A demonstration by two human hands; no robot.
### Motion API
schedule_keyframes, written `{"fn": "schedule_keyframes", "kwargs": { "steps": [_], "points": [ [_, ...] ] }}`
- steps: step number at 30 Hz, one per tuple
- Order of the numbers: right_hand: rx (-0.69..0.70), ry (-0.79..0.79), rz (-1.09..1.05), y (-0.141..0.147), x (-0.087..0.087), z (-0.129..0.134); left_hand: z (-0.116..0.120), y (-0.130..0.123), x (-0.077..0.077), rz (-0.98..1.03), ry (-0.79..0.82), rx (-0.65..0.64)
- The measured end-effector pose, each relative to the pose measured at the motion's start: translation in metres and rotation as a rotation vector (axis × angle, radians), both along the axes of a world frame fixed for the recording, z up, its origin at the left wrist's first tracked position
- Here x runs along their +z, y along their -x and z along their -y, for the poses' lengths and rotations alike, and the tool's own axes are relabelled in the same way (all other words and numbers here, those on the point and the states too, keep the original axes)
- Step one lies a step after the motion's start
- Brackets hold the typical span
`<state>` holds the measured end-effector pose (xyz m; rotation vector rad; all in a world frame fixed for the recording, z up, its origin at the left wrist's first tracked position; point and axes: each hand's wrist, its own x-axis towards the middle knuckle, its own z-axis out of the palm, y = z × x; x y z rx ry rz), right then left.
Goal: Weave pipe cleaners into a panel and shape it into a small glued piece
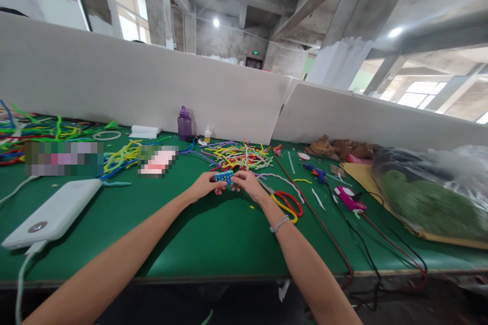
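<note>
A small blue rectangular piece with rows of pale dots [223,177] is held up above the green table. My left hand [204,186] pinches its left end, fingers closed. At the other end, my right hand [249,184] grips it between thumb and fingers. What the piece is made of cannot be told at this size. Just beyond both hands lies a pile of colourful fuzzy craft stems [244,155]. To the right of my right wrist rest scissors [301,207] with red and yellow handles.
At left lie a white power bank [63,209] with a cable and more coloured stems [122,157]. A purple bottle [184,124] stands by the white partition [152,76]. Rightward are a blue glue gun [315,172], a magenta device [348,198], cords and a plastic bag [427,188].
</note>
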<state>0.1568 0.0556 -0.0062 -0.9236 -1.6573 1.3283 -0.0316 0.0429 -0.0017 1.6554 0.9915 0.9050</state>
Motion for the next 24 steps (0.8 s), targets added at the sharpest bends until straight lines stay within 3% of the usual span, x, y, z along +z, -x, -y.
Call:
{"fn": "schedule_keyframes", "kwargs": {
  "steps": [9, 15, 20, 24],
  "points": [
    [-0.001, 0.013, -0.031, -0.0015, -0.0003, -0.0008, -0.0006, 0.0007, -0.0006, 0.009, -0.011, 0.002],
    [-0.075, 0.001, -0.051, -0.0055, -0.0015, -0.0049, -0.0053, 0.0042, -0.0005, 0.111, 0.073, 0.043],
    [-0.120, -0.067, 0.005, -0.0049, 0.0002, -0.0040, -0.0063, 0.0061, 0.0014, 0.023, -0.111, 0.070],
    [-0.177, -0.254, 0.121, -0.0026, 0.0052, 0.0008, -0.0068, 0.0066, 0.0005, -0.088, -0.249, 0.114]
  ]
}}
